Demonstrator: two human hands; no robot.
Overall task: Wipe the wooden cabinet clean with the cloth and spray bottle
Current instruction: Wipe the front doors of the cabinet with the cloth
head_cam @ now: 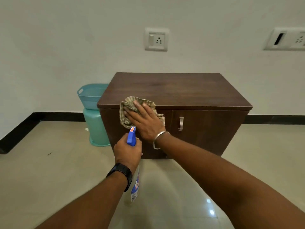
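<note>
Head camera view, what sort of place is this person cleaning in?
Probably a room in a home or office: a glossy tiled floor, a white wall with a switch-and-socket plate, and a low wooden cabinet with teal plastic bins beside it.

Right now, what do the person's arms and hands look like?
No sleeves or gloves show. The left hand has a black watch with a link band at its wrist; the right hand has a plain silver bangle at its wrist.

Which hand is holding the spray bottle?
The left hand, the one with the black watch, grips the spray bottle. The right hand, wearing a silver bangle, presses the cloth on the wooden cabinet.
</note>
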